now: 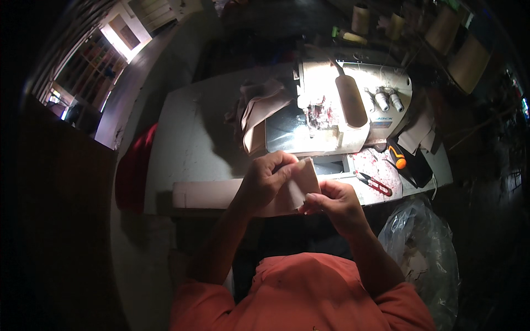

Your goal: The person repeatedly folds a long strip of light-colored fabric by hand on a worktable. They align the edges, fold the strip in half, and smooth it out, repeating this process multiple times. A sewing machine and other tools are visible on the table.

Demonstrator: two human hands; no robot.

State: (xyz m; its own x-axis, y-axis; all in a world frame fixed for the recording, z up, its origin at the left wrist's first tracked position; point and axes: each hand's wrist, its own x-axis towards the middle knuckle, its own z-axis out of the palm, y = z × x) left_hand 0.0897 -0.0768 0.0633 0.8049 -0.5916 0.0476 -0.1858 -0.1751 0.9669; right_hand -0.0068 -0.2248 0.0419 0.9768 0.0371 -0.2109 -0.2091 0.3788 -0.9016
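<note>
- The left hand [268,179] gripped the upper part of a small beige fabric piece [298,187], its fingers curled over the top edge and the thumb pressed against the cloth.
- The right hand [334,203] pinched the lower right edge of the same fabric piece between thumb and fingertips, closed tight on it.
- The fabric piece was held up in the air between the two hands, just above the front edge of the work table [187,149], near the middle of that edge.
- A long pale strip [204,193] lay along the table's front edge, running left from beneath the left hand.
- Red thread snips [375,183] lay on the table near its front right corner, just beyond the right hand.
- An orange-handled tool [396,157] rested a little farther back, toward the right edge.
- A white sewing machine [353,105] stood at the back right of the table, brightly lit at its needle area.
- A heap of beige fabric [259,110] was bunched just left of the machine, toward the table's middle.
- Thread cones [361,19] stood behind the machine, past the back edge.
- A clear plastic bag [422,248] hung below the table's right corner, beside the person's orange sleeve [408,311].
</note>
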